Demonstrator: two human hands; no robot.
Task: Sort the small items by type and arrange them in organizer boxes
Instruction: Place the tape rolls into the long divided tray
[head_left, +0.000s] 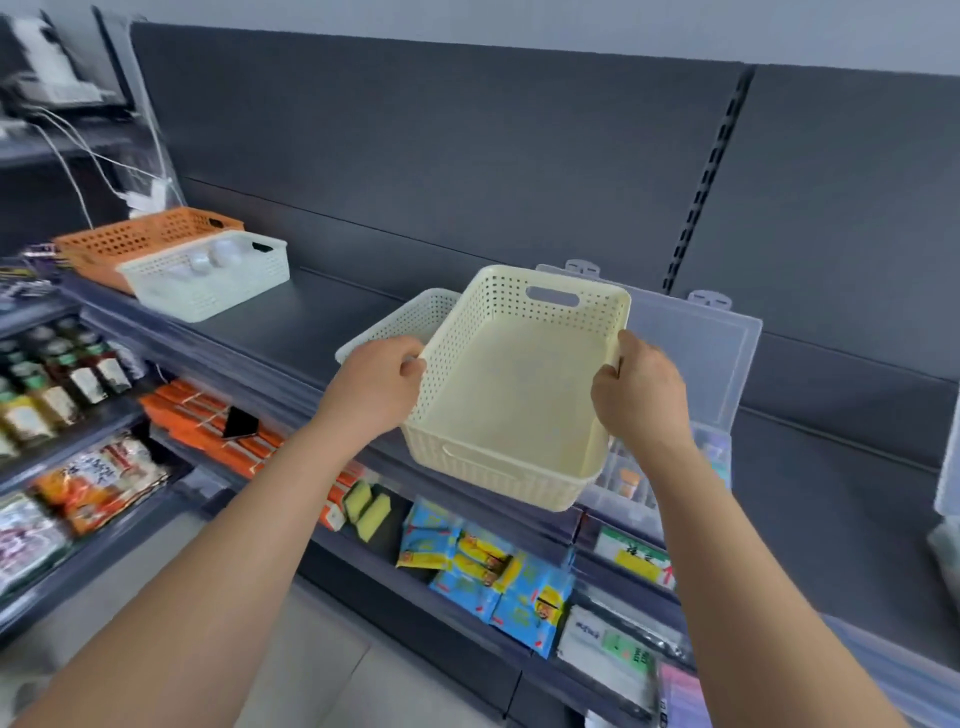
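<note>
Head camera looks down on a cream basket (519, 384) held by both hands over the top shelf (322, 332). The left hand (382, 376) grips the left long rim, its fingers (413, 364) curled over the edge. The right hand (641, 397) grips the right long rim in the same way, its fingers (609, 373) and thumb closed on the edge.

The basket lies directly between the two sets of fingers. It is empty and tipped so its inside faces the person, and its near end hangs out past the shelf's front edge. Its long axis runs away from the fingers toward the back panel, with the handle slot at the far end. Whether that far end touches the shelf cannot be told.

Just beyond the left fingers lies a white basket (415, 317), partly hidden. Just beyond and below the right fingers stands a clear organizer box (696, 364), lid up, with small items (629, 478) in its compartments. An orange basket (150, 234) sits well off to the left.

Both hands are equally near, so setting the basket down likely calls for an even push forward along that long axis, into the gap between its two neighbours.
</note>
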